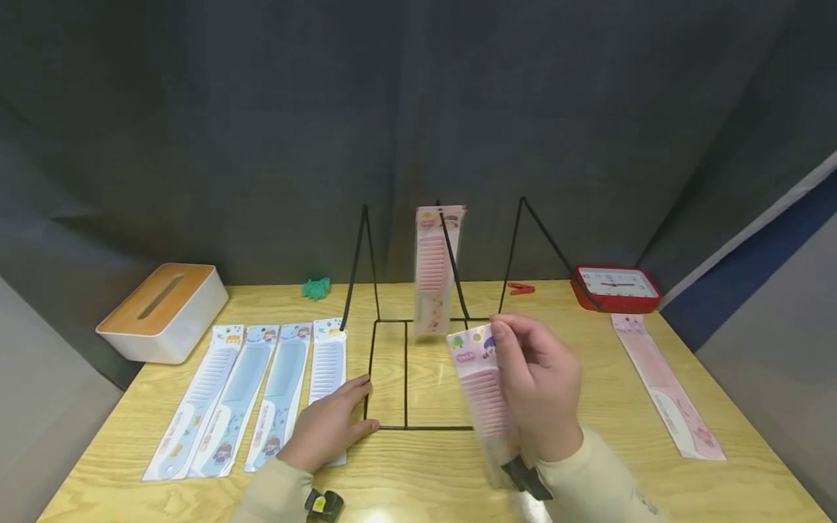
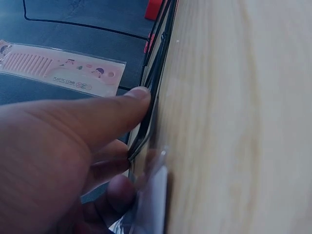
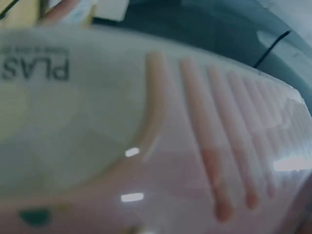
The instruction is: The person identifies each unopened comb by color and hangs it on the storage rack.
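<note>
**Being held by its corner: a pink comb pack (image 1: 485,407) at the front of a wire rack (image 1: 406,374)**

The pack is being pinched at its upper right corner by the fingers of the right hand (image 1: 543,385), and it is being kept top end up, slightly tilted, before the rack's right part. By this grip the hole in the card is being left uncovered, presumably so that it can be reached by a wire.

The rack's left front corner is being gripped between thumb and fingers of the left hand (image 1: 332,425), probably because so light a frame could be tipped or slid. A second pink pack (image 1: 431,272) is being carried upright by the middle wire peak, clear of the counter (image 1: 405,483). Three blue packs (image 1: 245,399) are being kept flat in a row at the left, apparently for easy picking; a fourth blue pack (image 1: 327,367) is being partly covered by the left hand.
</note>
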Tool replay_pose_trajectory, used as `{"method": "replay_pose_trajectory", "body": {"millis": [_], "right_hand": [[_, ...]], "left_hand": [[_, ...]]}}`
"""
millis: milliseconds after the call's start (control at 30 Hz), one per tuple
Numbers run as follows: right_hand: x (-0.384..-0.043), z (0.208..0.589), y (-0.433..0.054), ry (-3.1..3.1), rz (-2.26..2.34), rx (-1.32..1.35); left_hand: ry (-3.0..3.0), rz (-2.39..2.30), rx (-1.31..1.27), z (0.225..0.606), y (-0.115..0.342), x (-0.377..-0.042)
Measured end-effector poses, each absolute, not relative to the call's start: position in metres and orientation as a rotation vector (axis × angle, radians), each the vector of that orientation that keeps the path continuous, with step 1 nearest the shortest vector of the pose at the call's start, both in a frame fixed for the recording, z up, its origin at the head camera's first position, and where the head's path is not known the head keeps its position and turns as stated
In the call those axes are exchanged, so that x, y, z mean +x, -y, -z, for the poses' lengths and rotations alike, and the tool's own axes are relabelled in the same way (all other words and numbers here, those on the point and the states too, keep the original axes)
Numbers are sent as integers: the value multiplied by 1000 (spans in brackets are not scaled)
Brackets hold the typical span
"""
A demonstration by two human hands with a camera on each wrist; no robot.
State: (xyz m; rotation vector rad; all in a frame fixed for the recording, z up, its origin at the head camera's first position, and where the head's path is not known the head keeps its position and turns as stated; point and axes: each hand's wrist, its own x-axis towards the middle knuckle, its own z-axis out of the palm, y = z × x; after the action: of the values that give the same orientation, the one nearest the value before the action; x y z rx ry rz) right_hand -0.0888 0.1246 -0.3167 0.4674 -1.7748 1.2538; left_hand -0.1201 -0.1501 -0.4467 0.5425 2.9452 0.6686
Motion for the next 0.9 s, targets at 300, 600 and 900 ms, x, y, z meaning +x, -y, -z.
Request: {"method": "replay_pose_trajectory", "body": {"millis": [300, 600, 900], "right_hand": [[-83, 294, -102, 1588, -1376, 450], [-94, 301, -98, 1674, -1370, 401], [-115, 304, -109, 1787, -1354, 416]], "left_hand": [[-2963, -676, 550, 445, 150, -118], [-2951, -678, 551, 444, 150, -118], [-2939, -664, 558, 447, 150, -120]]}}
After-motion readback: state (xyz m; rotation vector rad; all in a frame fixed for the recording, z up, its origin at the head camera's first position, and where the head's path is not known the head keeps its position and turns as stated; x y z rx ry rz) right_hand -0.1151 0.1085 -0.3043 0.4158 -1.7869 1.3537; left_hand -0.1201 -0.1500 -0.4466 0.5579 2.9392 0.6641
